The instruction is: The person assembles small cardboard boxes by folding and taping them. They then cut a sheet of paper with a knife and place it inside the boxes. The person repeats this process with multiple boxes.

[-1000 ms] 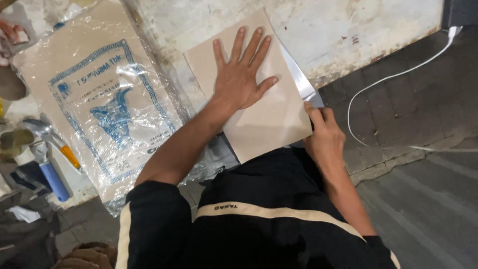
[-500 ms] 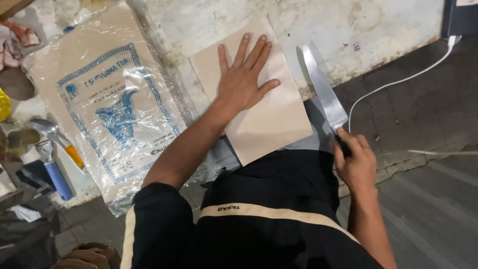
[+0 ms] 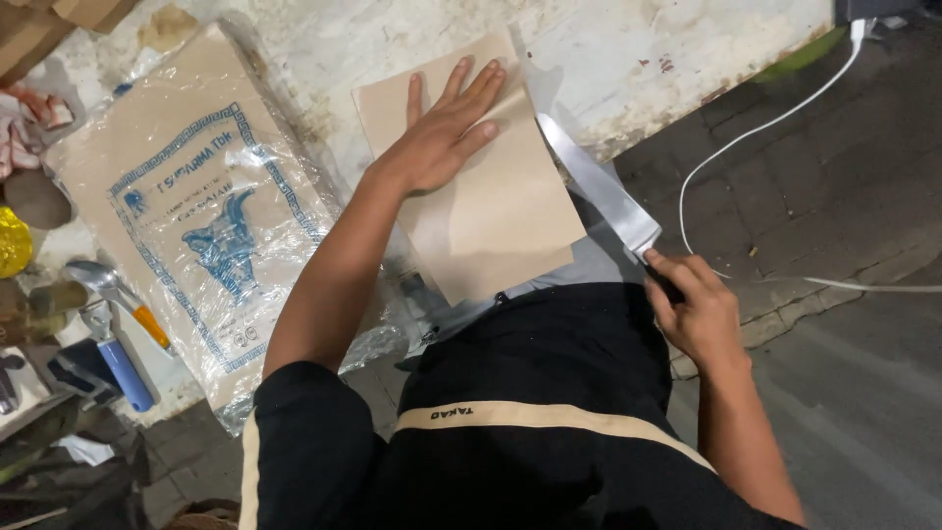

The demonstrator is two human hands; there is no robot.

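Left hand (image 3: 442, 142) flat on brown paper (image 3: 491, 211); right hand (image 3: 692, 309) — grip closed — holds knife (image 3: 599, 186).

Long steel knife (image 3: 599, 186): handle hidden inside right hand (image 3: 692, 309). White cable (image 3: 746, 137) runs off frame's right edge.

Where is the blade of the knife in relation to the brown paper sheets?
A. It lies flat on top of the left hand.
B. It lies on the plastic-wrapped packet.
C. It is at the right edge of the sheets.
C: the right hand holds the knife with its blade along the right edge of the brown paper sheets, while the left hand presses them flat.
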